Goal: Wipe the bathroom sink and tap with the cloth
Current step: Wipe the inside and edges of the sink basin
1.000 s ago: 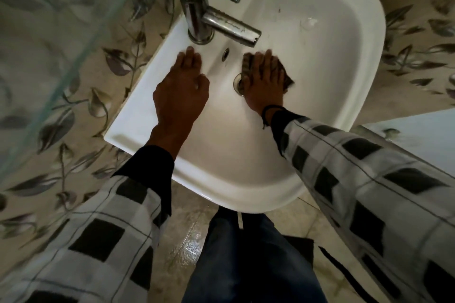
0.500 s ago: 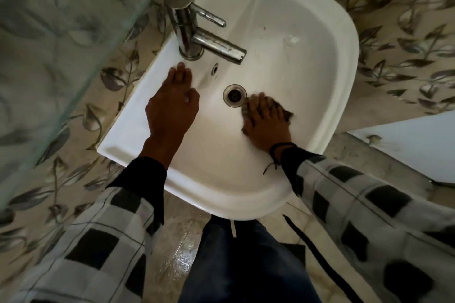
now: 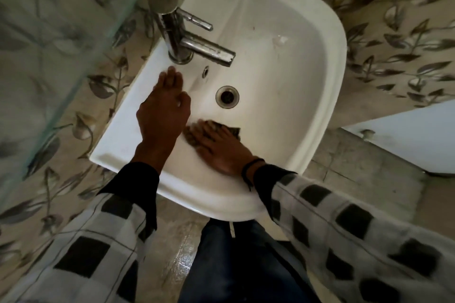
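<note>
A white wall-hung sink (image 3: 327, 96) fills the middle of the view, with a round metal drain (image 3: 227, 96) in its bowl. The chrome tap (image 3: 187, 39) stands at the back left, its spout over the bowl. My right hand (image 3: 219, 149) presses a dark cloth (image 3: 232, 130) flat against the near inner wall of the bowl, fingers straight and pointing left. Most of the cloth is hidden under that hand. My left hand (image 3: 163, 110) rests flat on the sink's left ledge, fingertips just short of the tap base.
A glass shelf edge (image 3: 81, 61) juts out at upper left, above the sink's left side. Leaf-patterned wall tiles surround the sink. A white fixture (image 3: 403, 140) stands at the right. My legs and the wet floor (image 3: 179, 253) are below the sink's front rim.
My right hand has dragged the cloth from over the drain toward the near left wall of the bowl, leaving the drain uncovered. My left hand has stayed on the ledge.
</note>
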`<state>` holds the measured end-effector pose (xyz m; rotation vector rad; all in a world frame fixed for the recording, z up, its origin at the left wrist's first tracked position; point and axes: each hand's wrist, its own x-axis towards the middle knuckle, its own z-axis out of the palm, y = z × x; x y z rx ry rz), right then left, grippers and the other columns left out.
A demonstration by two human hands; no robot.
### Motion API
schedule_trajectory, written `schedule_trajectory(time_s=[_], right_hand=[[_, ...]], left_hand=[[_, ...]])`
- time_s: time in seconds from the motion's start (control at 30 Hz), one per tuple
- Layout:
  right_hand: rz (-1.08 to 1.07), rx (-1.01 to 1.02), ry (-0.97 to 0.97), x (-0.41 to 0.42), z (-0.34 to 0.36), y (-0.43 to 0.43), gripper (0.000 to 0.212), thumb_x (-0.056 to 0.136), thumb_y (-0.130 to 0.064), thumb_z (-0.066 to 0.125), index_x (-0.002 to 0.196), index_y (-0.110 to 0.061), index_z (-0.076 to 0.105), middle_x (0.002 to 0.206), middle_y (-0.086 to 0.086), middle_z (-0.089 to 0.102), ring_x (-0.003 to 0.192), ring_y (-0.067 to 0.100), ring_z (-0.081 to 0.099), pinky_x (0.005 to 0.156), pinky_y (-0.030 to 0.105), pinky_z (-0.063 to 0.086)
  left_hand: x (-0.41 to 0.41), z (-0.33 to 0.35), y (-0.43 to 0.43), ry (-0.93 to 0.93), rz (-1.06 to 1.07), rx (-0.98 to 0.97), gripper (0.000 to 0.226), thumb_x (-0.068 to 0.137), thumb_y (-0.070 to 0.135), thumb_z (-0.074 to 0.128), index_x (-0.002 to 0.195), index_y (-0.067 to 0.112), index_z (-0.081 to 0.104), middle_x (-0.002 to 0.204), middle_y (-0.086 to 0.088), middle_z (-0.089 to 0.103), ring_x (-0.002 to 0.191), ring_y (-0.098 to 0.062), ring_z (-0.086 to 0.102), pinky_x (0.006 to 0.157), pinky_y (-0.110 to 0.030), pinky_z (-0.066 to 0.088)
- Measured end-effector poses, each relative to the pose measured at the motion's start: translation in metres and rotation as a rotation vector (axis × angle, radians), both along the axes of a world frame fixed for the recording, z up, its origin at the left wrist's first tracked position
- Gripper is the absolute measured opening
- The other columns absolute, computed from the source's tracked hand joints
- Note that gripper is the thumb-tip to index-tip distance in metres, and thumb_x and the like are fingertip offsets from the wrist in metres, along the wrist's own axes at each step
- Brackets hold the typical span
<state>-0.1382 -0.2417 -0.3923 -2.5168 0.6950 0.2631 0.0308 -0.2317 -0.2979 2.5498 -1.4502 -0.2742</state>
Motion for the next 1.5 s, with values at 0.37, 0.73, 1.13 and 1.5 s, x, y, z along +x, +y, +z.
schedule_trajectory(time_s=[0.37,0.73,1.13,1.5], right_hand=[[-0.157,-0.276,0.367,-0.071,0.024,-0.146,0.075,0.085,-0.054,0.008,0.155,-0.029,0.020,0.163,0.009,0.016,0.148,0.033,0.018,0.117,0.055,0.012],[0.062,-0.355,0.363,-0.084,0.014,-0.130,0.062,0.095,-0.048,0.010,0.153,-0.032,0.028,0.156,0.008,0.035,0.142,0.034,0.034,0.112,0.055,0.025],[0.152,-0.038,0.395,-0.078,0.027,-0.020,0.070,0.090,-0.065,0.005,0.154,-0.038,0.003,0.165,-0.003,0.005,0.150,0.025,0.012,0.119,0.051,0.012],[-0.116,-0.047,0.355,-0.050,0.015,-0.059,0.067,0.091,-0.051,0.022,0.153,-0.025,0.028,0.159,0.017,0.025,0.144,0.042,0.026,0.113,0.062,0.020]], left_hand=[[0.001,-0.002,0.001,-0.008,0.009,0.004,0.049,0.095,0.027,0.037,0.143,0.024,0.044,0.154,0.010,0.032,0.142,-0.008,0.029,0.091,-0.040,0.048],[0.002,-0.002,0.000,-0.020,-0.009,0.019,0.053,0.091,0.028,0.032,0.142,0.022,0.044,0.155,0.009,0.032,0.142,-0.011,0.029,0.088,-0.042,0.049],[0.001,-0.005,0.002,-0.014,0.000,-0.005,0.050,0.093,0.028,0.038,0.142,0.022,0.044,0.154,0.007,0.032,0.142,-0.012,0.030,0.091,-0.043,0.048],[-0.003,-0.002,-0.001,-0.005,0.031,-0.012,0.049,0.093,0.025,0.038,0.142,0.022,0.045,0.154,0.008,0.032,0.142,-0.010,0.029,0.092,-0.043,0.047]])
